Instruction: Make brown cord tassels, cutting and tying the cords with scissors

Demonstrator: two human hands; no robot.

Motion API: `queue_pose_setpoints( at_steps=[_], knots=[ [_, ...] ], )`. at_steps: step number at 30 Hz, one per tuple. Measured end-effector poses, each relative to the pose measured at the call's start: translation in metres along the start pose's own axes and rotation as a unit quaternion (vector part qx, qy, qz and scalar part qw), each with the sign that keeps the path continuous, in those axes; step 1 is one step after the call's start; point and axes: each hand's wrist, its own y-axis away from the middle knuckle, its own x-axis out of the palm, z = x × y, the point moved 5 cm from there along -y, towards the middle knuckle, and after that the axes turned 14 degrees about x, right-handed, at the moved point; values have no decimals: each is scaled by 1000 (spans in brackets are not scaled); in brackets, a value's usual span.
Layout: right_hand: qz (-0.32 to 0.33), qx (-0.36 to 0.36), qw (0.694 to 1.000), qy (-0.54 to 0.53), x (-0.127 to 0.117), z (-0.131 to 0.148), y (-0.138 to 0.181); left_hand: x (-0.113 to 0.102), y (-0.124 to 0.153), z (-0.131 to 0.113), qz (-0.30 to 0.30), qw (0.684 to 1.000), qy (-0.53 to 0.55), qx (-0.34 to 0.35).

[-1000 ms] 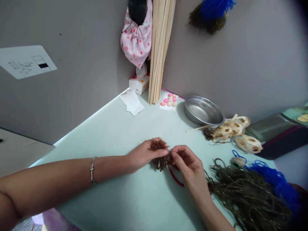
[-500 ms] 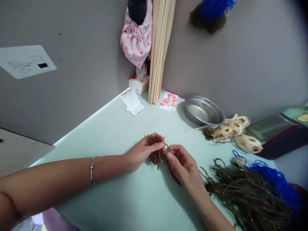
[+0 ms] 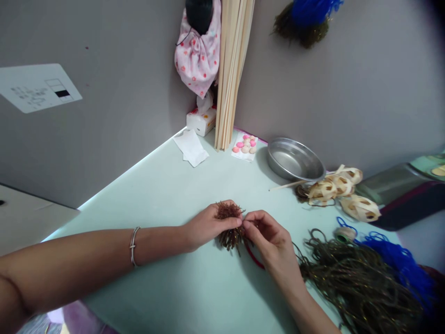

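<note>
A brown yarn pom-pom (image 3: 230, 239) with trimmed, bristly ends is held between the thumb and fingers of my left hand (image 3: 210, 227). My right hand (image 3: 269, 239) is right beside it, thumb and forefinger pinched at the pom-pom's right side. In the earlier frame a strand of brown yarn ran to those fingertips; now the pinch mostly hides it. A curved red piece (image 3: 255, 258), perhaps a scissors handle, lies on the table partly under my right hand.
Loose dark yarn (image 3: 361, 283) and blue yarn (image 3: 399, 260) are heaped at the right. Behind them lie woven strip balls (image 3: 359, 207) and a metal bowl (image 3: 295, 160). Wooden strips (image 3: 232, 74), a tissue box (image 3: 200, 121) and pink and beige pieces (image 3: 245, 144) are in the corner.
Both hands and the pom-pom have shifted slightly right and towards me. My right fingertips have closed in against the left thumb, and the strand between them shows less.
</note>
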Motion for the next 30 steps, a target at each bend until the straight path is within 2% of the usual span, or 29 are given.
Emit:
queue_pose_setpoints(
  at_steps=[4, 11, 17, 23, 30],
  knots=[
    [-1, 10, 1000, 2, 0, -1, 1, 1, 0, 2, 16, 1000, -7, -7],
    [-1, 22, 1000, -6, -2, -6, -2, -1, 0, 2, -8, 1000, -13, -21],
    [9, 11, 1000, -1, -1, -5, 0, 0, -1, 2, 22, 999, -31, -14],
    [6, 27, 1000, -6, -1, -8, -1, 0, -1, -5, -12, 1000, -4, -8],
    [15, 42, 999, -29, -3, -10, -3, -1, -2, -5, -26, 999, 45, -13]
  ],
)
